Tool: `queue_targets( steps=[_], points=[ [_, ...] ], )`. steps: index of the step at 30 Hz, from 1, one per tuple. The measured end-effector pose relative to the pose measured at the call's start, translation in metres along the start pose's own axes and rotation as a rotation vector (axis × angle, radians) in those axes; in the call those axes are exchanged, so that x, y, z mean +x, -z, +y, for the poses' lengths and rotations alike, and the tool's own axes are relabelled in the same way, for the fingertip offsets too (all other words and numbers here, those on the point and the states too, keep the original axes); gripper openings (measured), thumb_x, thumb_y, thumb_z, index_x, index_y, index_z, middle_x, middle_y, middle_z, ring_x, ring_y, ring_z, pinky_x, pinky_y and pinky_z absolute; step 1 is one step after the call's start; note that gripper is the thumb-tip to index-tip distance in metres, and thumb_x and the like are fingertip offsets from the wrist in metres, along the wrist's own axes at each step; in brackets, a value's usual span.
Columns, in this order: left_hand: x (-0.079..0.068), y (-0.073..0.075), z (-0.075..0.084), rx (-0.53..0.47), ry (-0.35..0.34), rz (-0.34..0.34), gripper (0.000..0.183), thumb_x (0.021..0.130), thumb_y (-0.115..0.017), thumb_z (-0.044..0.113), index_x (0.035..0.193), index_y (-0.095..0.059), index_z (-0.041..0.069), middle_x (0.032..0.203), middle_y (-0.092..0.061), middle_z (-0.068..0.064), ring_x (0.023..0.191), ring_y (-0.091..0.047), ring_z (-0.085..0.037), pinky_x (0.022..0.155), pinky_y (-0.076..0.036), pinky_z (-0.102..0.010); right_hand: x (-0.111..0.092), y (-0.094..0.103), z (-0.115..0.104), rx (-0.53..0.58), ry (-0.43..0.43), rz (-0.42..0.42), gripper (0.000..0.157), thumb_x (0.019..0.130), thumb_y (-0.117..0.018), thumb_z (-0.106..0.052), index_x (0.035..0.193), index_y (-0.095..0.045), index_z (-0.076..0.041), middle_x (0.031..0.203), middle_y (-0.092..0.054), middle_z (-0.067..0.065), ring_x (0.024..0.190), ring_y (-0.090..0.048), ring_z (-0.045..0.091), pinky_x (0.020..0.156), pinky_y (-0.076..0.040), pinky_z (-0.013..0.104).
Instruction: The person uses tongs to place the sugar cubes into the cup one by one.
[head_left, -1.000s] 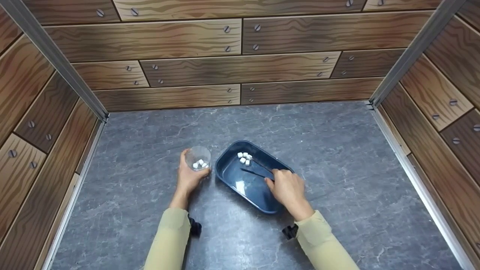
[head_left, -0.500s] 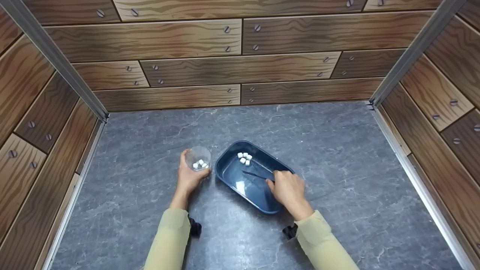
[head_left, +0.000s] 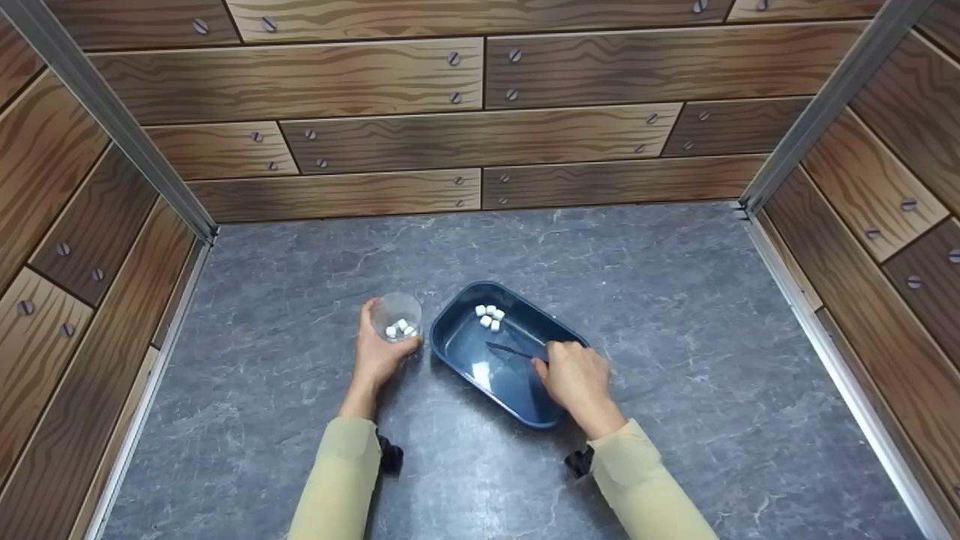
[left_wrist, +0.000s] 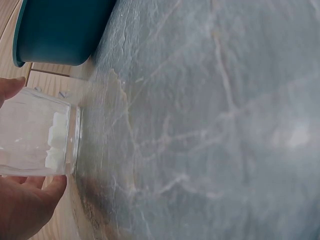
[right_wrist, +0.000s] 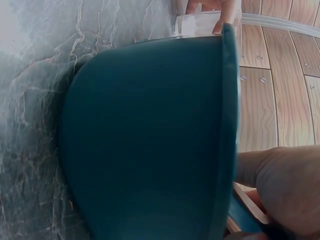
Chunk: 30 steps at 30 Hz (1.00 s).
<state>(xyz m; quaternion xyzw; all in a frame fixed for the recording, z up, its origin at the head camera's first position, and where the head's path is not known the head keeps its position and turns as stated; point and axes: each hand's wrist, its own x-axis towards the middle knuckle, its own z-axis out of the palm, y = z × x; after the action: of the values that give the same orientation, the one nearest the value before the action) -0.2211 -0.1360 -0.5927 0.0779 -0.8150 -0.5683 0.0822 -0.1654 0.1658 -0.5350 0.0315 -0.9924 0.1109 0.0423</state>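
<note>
The left hand (head_left: 379, 351) is curved around a clear cup (head_left: 396, 307), with the thumb on the near side and the fingers on the outer side. The cup stands upright on the grey marbled worktop (head_left: 300, 390), and at its bottom lie a few small white cubes (head_left: 403, 325), of which three can be seen in the head view. Just beside the cup, on the right, a dark blue tray (head_left: 465, 345) is placed diagonally, with its far end turned to the left. Near this far end, inside the tray, five more white cubes (head_left: 485, 321) lie together in a small group. The right hand (head_left: 577, 373) is above the right side of the tray, with its fingers folded and its thumb pinching a thin dark tool (head_left: 514, 349). The tool points to the left over the inside of the tray, and its tip is apart from the five cubes; I cannot tell whether the tip touches the tray bottom. Both arms wear pale yellow sleeves (head_left: 337, 457), and a small black device (head_left: 390, 454) sits under each wrist. Around the worktop stand walls (head_left: 390, 139) with a pattern of wooden planks and screws, with grey metal strips (head_left: 832, 112) at the corners.
</note>
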Motion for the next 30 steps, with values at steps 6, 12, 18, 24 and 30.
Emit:
queue_targets(
  steps=[6,12,18,24,30],
  points=[
    [0.0,0.0,-0.001,0.003,0.006,0.001,0.098,0.06,-0.086,0.014,0.143,-0.034,0.006,0.139,-0.046,-0.027,0.126,-0.045,-0.04,0.105,-0.036,-0.049,0.003,-0.003,0.0,-0.008,0.008,-0.001,0.03,0.087,-0.071,-0.035,0.078,-0.068,-0.006,0.076,-0.068,0.016,0.064,-0.064,0.038,0.052,-0.049,0.051],
    [0.001,-0.001,-0.002,0.007,0.005,0.01,0.1,0.059,-0.085,0.014,0.144,-0.034,0.006,0.139,-0.045,-0.028,0.126,-0.044,-0.041,0.105,-0.036,-0.049,0.005,-0.004,0.0,-0.009,0.004,-0.01,0.029,0.088,-0.07,-0.035,0.081,-0.07,-0.007,0.079,-0.069,0.016,0.068,-0.065,0.038,0.054,-0.049,0.052],
    [0.0,0.0,-0.001,0.01,0.007,0.004,0.1,0.061,-0.087,0.011,0.145,-0.033,0.005,0.141,-0.045,-0.026,0.128,-0.044,-0.039,0.107,-0.035,-0.046,0.006,-0.007,-0.001,-0.014,0.009,-0.009,0.027,0.089,-0.069,-0.035,0.081,-0.071,-0.01,0.08,-0.069,0.017,0.069,-0.065,0.039,0.053,-0.049,0.052],
    [0.001,0.0,-0.001,0.017,0.011,0.002,0.1,0.061,-0.087,0.012,0.146,-0.033,0.006,0.142,-0.044,-0.026,0.128,-0.044,-0.039,0.107,-0.035,-0.046,0.007,-0.01,-0.001,-0.009,0.028,0.031,0.023,0.089,-0.07,-0.032,0.078,-0.071,-0.012,0.077,-0.069,0.016,0.066,-0.064,0.04,0.051,-0.048,0.053],
    [0.001,-0.001,-0.002,-0.007,-0.002,-0.001,0.1,0.061,-0.087,0.011,0.145,-0.033,0.006,0.14,-0.045,-0.026,0.127,-0.044,-0.039,0.106,-0.035,-0.046,0.006,-0.013,-0.001,-0.012,0.039,0.05,0.027,0.089,-0.07,-0.03,0.069,-0.067,-0.012,0.07,-0.067,0.014,0.06,-0.062,0.038,0.048,-0.047,0.052]
  ],
)
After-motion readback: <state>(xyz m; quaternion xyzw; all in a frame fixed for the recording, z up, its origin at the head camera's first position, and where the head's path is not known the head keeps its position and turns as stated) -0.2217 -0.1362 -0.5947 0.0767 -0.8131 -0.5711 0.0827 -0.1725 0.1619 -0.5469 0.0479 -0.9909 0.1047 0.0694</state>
